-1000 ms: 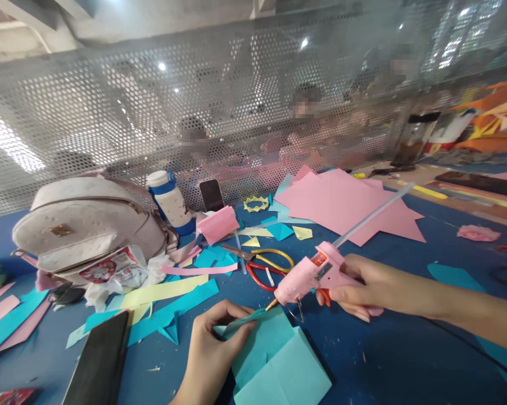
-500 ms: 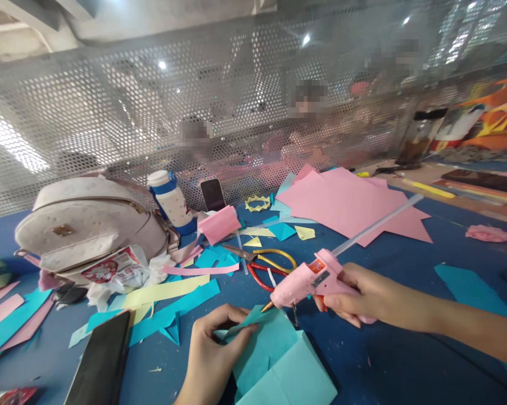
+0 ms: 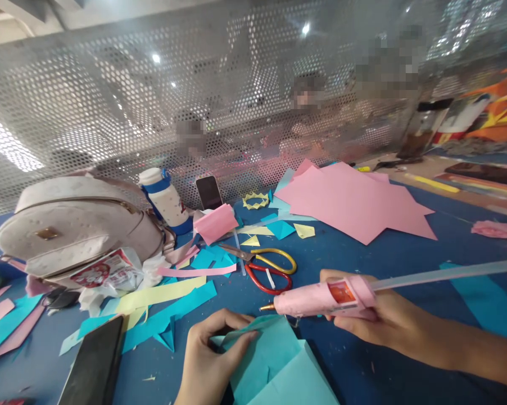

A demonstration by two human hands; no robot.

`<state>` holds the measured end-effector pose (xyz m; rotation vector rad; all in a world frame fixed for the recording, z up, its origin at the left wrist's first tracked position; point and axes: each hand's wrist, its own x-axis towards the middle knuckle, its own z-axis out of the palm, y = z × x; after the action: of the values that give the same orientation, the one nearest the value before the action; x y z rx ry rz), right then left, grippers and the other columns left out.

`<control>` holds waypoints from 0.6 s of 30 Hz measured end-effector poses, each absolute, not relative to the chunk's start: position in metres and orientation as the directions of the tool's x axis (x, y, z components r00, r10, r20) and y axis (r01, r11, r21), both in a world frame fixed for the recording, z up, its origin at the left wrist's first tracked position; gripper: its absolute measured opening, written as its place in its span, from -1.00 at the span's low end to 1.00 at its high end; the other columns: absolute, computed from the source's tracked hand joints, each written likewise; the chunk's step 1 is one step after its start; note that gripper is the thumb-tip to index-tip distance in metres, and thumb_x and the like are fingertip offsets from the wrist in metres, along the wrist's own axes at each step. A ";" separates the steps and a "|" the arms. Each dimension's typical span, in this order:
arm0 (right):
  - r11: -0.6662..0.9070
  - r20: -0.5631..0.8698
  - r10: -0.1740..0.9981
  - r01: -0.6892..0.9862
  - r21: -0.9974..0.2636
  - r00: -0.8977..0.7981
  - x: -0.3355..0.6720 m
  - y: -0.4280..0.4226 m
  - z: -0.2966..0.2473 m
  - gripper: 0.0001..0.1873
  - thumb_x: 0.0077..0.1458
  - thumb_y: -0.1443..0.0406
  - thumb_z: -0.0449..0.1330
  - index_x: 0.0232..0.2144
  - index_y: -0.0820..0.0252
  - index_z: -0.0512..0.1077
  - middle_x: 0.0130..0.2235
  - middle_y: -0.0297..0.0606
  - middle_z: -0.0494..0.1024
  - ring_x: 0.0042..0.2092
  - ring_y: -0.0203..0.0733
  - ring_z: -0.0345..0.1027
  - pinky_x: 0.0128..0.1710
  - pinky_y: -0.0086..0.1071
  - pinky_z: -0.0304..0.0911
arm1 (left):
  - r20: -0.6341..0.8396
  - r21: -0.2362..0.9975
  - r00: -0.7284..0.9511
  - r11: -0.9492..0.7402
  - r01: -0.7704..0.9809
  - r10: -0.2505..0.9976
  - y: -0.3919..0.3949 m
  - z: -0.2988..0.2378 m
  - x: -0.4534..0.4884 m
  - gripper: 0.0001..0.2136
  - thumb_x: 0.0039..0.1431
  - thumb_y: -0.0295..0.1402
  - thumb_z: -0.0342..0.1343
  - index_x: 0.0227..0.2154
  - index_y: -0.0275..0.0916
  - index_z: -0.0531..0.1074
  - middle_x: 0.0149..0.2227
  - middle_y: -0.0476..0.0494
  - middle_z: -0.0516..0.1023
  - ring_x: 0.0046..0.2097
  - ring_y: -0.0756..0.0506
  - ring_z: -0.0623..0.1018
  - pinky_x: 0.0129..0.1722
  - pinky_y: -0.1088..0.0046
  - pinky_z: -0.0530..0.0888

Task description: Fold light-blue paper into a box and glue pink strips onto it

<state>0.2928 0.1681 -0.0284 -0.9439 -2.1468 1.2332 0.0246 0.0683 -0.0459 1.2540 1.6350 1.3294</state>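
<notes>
My left hand [image 3: 215, 351] pinches the upper left edge of a folded turquoise paper piece [image 3: 274, 360] between thumb and fingers. My right hand [image 3: 380, 315] is wrapped round a pink hot glue gun [image 3: 312, 300], now turned on its side, with a long clear glue stick [image 3: 447, 274] sticking out of its back. The brass nozzle points left, just above the paper's top edge and apart from it. Beyond the gun lie scissors [image 3: 274, 261] with one yellow and one red handle loop. The gun's grip is hidden by my fingers.
A black phone [image 3: 94, 360] lies at the front left among blue, yellow and pink paper strips [image 3: 164, 293]. Behind stand a pale backpack [image 3: 85, 219] and a white-and-blue bottle [image 3: 164, 199]. Large pink paper sheets [image 3: 350, 197] lie at the back, before a perforated metal screen [image 3: 236, 112].
My right hand has rolled the glue gun onto its side, and the nozzle has drawn back from the paper. The glue stick now points right. My left hand keeps its pinch.
</notes>
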 end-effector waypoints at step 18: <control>0.313 0.041 0.722 0.273 -0.910 -0.690 0.281 0.158 -0.017 -0.72 0.17 0.05 0.12 -0.32 0.12 0.43 -0.38 -0.33 0.32 -0.44 -0.29 0.15 -0.42 -0.36 0.20 | 0.047 0.971 -0.315 0.030 0.236 0.948 0.068 -0.046 0.024 -0.86 -0.09 -0.28 0.33 -0.61 -0.20 0.54 -0.51 -0.01 0.63 -0.39 -0.07 0.60 -0.37 0.57 0.48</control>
<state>0.2813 0.1578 -0.0175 -0.8811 -2.1393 1.3522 0.0244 0.0677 -0.0456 1.2222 1.6290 1.3304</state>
